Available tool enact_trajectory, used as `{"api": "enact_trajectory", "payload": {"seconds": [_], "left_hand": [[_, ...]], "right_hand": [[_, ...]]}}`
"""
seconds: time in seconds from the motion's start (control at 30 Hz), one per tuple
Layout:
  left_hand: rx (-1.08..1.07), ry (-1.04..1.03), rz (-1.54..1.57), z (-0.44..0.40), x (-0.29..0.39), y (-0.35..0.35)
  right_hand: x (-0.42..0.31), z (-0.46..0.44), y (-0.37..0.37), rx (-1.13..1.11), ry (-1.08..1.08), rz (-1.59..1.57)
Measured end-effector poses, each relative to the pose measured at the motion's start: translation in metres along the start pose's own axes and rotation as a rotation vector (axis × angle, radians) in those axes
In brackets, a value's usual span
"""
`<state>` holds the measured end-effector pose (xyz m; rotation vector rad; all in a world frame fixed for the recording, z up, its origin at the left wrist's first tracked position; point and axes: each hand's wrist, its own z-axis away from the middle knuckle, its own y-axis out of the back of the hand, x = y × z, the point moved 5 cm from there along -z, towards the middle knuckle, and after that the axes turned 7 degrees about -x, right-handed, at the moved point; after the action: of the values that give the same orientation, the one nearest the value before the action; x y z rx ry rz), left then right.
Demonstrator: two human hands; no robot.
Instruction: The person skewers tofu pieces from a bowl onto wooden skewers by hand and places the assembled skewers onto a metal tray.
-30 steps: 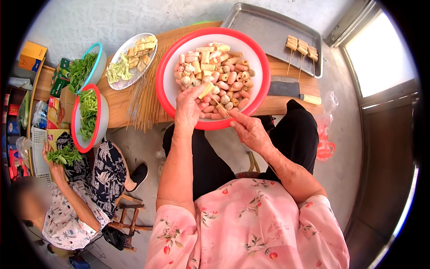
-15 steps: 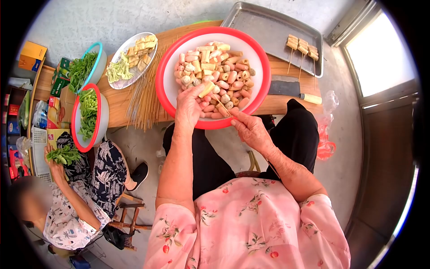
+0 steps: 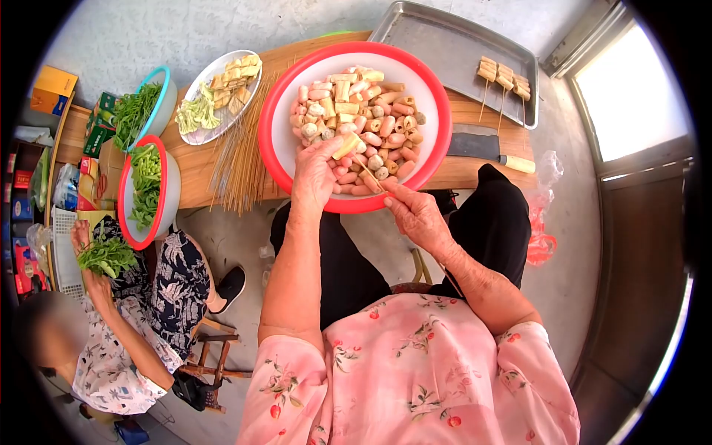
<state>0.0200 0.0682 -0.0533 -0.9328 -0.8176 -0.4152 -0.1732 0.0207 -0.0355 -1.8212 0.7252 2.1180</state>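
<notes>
Two bowls of greens (image 3: 172, 194) at the far left, then an oval plate (image 3: 209, 136) of pale pieces and a spread of loose sticks (image 3: 241, 163). Over the big red-rimmed bowl (image 3: 444, 126), left hand (image 3: 312, 174) pinched on a yellow piece (image 3: 346, 146), right hand (image 3: 421, 216) closed on a thin stick (image 3: 373, 177) angled towards it, contact unclear. Farther right, a cleaver (image 3: 473, 143) flat on the tabletop (image 3: 463, 176), near a metal tray (image 3: 437, 59) with three loaded skewers (image 3: 504, 77).

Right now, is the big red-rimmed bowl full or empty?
Partly full: a heap of small food pieces covers the middle of the bowl, and its white inner wall shows left and right.
</notes>
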Motion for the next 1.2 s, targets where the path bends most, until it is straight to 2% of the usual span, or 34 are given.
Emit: {"api": "enact_trajectory", "payload": {"seconds": [0.17, 0.23, 0.3, 0.43, 0.57, 0.63, 0.77, 0.83, 0.93, 1.0, 1.03, 1.1, 1.13, 1.17, 1.2], "left_hand": [[-0.031, 0.025, -0.021, -0.001, -0.001, -0.002], [-0.029, 0.036, -0.029, 0.004, 0.004, -0.009], [0.022, 0.136, -0.075, 0.010, 0.005, -0.015], [0.010, 0.133, -0.059, 0.006, -0.003, -0.013], [-0.109, 0.176, -0.130, 0.007, -0.012, -0.017], [-0.131, 0.189, -0.154, 0.009, -0.014, -0.021], [-0.143, 0.190, -0.222, 0.009, -0.017, -0.018], [-0.145, 0.191, -0.278, 0.009, -0.017, -0.017], [-0.124, 0.197, -0.283, 0.012, -0.012, -0.021], [0.119, 0.053, -0.330, 0.015, 0.005, -0.014], [0.120, 0.059, -0.332, 0.013, 0.005, -0.007], [0.290, -0.114, -0.368, 0.006, 0.017, 0.023], [0.293, -0.112, -0.369, 0.000, 0.016, 0.035], [0.245, -0.172, -0.746, -0.007, 0.021, 0.041], [0.187, -0.231, -1.124, -0.007, 0.029, 0.032]], "right_hand": [[0.001, -0.002, -0.002, 0.041, -0.004, -0.003], [-0.002, -0.003, -0.003, 0.057, 0.076, 0.016], [-0.001, -0.004, -0.003, 0.061, 0.066, 0.021], [-0.005, -0.008, -0.003, 0.061, 0.041, 0.015], [-0.010, -0.015, -0.002, 0.040, -0.026, 0.064], [-0.013, -0.020, -0.003, 0.125, 0.115, -0.002], [-0.012, -0.024, -0.005, 0.109, 0.055, -0.029], [-0.011, -0.024, -0.004, 0.100, -0.052, -0.057], [-0.004, -0.026, -0.004, 0.131, 0.017, 0.001], [0.006, -0.025, 0.002, 0.183, 0.004, -0.005], [0.010, -0.024, 0.008, 0.217, -0.005, -0.032], [0.016, -0.022, 0.020, 0.286, -0.019, -0.086], [0.017, -0.020, 0.026, 0.296, -0.031, -0.100], [0.017, -0.019, 0.031, 0.307, -0.043, -0.115], [0.012, -0.016, 0.035, 0.286, -0.142, -0.225]]}}
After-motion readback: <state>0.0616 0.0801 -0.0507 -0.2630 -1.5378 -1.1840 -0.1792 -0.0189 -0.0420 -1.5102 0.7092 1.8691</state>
